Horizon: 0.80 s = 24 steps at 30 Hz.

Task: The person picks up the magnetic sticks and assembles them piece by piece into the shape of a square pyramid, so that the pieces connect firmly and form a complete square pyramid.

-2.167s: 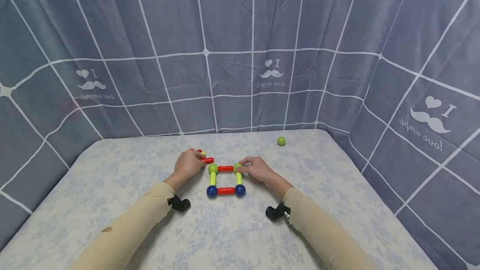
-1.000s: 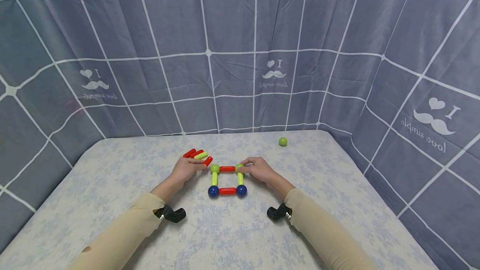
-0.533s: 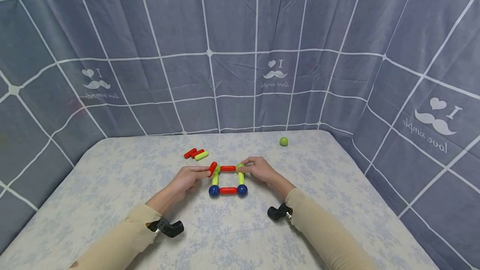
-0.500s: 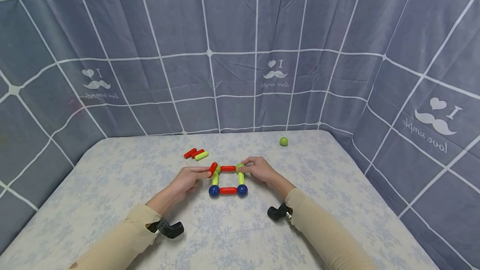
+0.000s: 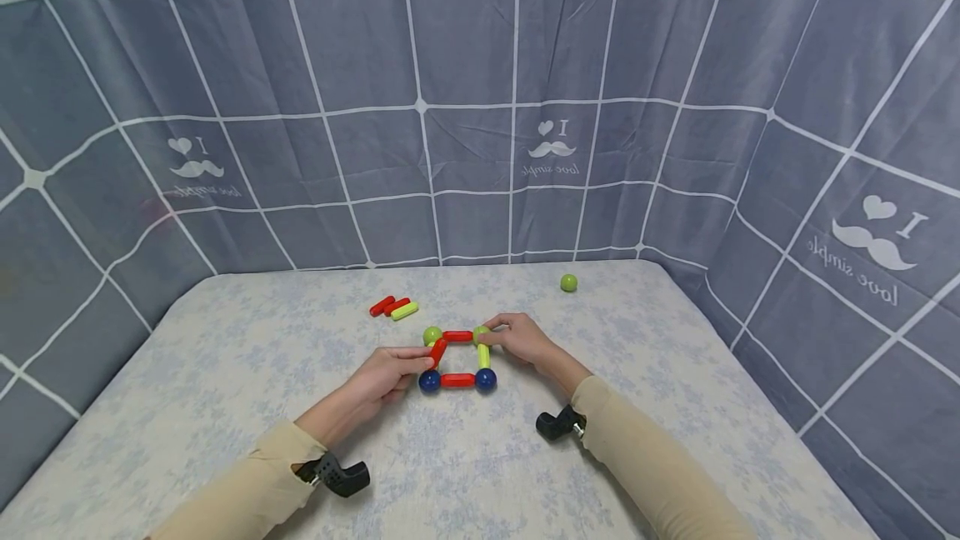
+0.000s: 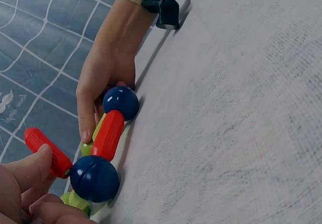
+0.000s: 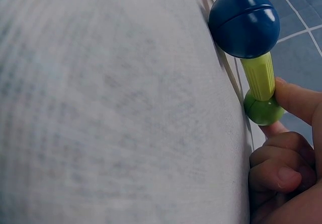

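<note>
A square of magnetic rods and balls lies on the table. Its near corners are a left blue ball [image 5: 430,382] and a right blue ball [image 5: 486,380], joined by a red rod [image 5: 458,380]. Green balls form the far corners, and yellow-green rods the sides. My left hand [image 5: 386,377] pinches a loose red magnetic rod [image 5: 438,352], slanting up over the square's left side; in the left wrist view its lower end is right at the left blue ball [image 6: 95,178]. With thumb and fingers, my right hand [image 5: 521,338] holds the far right green ball [image 7: 264,110].
Behind the left hand lie two red rods [image 5: 382,306] and one yellow-green rod [image 5: 405,312]. A single green ball [image 5: 569,282] sits near the table's back edge. Blue-grey curtains [image 5: 465,148] hang behind and beside the patterned tablecloth [image 5: 480,473].
My left hand has taken a red rod from the loose pile, carried it right past the far left green ball, then toward the near left blue ball. My right hand has stayed at its ball.
</note>
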Available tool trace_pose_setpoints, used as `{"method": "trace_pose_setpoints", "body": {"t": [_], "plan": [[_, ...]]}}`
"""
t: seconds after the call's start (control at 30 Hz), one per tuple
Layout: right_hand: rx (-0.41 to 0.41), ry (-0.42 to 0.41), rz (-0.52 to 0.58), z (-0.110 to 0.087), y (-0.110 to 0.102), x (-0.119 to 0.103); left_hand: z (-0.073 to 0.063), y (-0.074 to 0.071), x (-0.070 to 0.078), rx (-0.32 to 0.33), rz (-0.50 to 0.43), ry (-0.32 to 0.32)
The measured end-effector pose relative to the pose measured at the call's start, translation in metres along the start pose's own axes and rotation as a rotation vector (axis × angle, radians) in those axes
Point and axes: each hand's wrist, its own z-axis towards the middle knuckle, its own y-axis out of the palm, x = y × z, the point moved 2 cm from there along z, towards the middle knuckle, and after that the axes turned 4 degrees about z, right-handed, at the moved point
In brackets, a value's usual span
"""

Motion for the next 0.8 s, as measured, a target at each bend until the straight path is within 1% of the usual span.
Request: {"method": "trace_pose_setpoints", "body": {"t": [0.1,0.37,0.5,0.8], "plan": [[0.004,-0.008,0.001,-0.0009,-0.0001,0.0005,-0.0011,0.0016,-0.0017,0.004,-0.004,-0.005],[0.008,-0.016,0.006,-0.0015,0.0012,0.0022,-0.0012,0.0029,-0.0042,0.015,-0.013,0.012],[0.007,-0.019,0.006,-0.0021,0.0019,0.0021,-0.003,0.0017,-0.0049,0.014,-0.02,0.022],[0.002,0.001,0.019,-0.0016,0.0029,0.0021,-0.0096,-0.0022,-0.0099,0.028,-0.046,0.056]]}}
